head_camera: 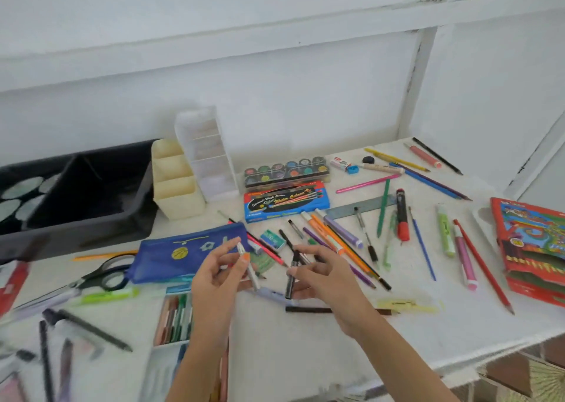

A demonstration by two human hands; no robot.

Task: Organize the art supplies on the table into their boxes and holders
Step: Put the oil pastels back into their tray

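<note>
black marker [289,280], right hand [324,274], pen [253,274] (white), left hand [214,276]

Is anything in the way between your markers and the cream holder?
Nothing tall. The white marker in the left hand and the black marker in the right hand only have the blue pencil case lying flat on the table between them and the cream holder; they could likely pass above it.

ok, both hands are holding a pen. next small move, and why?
Probably lower the white pen pinched in the left hand into the open pen box beside that wrist: it already holds similar pens side by side. The right hand grips a black marker, which could follow.
</note>
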